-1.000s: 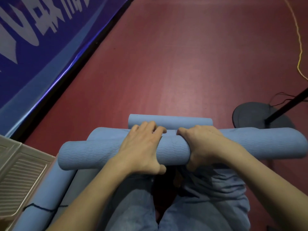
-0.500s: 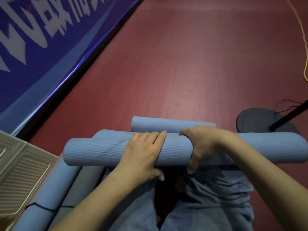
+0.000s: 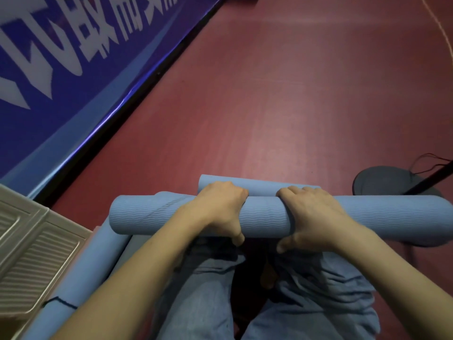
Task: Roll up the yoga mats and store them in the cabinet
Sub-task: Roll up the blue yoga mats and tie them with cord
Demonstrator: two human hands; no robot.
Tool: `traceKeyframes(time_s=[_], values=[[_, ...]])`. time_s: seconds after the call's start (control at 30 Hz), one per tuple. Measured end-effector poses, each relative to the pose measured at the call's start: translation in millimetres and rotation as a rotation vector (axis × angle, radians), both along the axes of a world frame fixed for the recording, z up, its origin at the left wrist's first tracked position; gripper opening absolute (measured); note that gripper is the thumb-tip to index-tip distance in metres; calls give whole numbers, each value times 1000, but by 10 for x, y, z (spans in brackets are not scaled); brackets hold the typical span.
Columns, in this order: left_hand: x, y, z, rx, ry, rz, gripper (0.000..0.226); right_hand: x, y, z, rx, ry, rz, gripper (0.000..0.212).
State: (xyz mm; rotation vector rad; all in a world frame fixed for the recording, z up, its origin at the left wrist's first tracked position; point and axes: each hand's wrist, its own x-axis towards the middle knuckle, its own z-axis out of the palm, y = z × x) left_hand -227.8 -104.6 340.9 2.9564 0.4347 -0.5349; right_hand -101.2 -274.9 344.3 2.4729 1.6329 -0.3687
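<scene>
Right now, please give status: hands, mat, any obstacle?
Left hand and right hand both grip the rolled mat. Mat fully rolled, held across the lap. More rolled mats beside the beige cabinet, left.

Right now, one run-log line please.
phase: rolling | left hand: grips rolled mat | right hand: grips rolled mat | stored: no

Blue ribbed mat rolled tight, lying crosswise.
</scene>
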Motion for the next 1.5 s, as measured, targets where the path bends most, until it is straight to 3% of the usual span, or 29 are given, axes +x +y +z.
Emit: traceKeyframes(time_s=[0.2, 0.43, 0.5, 0.6, 0.77, 0.97, 1.23, 1.4, 1.5], values=[[-69, 12, -74, -7, -54, 65, 74, 89, 191, 53, -99, 46, -34, 71], [-116, -71, -307, 137, -361, 18, 83, 420, 459, 92, -279, 267, -133, 75], [-106, -93, -339, 171, -395, 24, 97, 476, 515, 86, -300, 321, -146, 78], [-88, -171, -335, 157, -294, 45, 112, 505, 521, 29, -308, 338, -139, 83], [38, -101, -209, 192, -210, 23, 61, 498, 476, 34, -263, 369, -168, 77], [137, 77, -158, 140, -106, 9, 69, 423, 345, -4, -129, 255, -120, 82], [309, 221, -63, 9, -26, 68, 72, 371, 136, -273, 152, -49, -46, 89], [345, 215, -71, 2, -41, 51, 68, 494, 94, -279, 133, -56, -39, 102], [308, 233, -73, 16, -47, 46, 67, 595, 9, -228, 93, -7, -80, 100]])
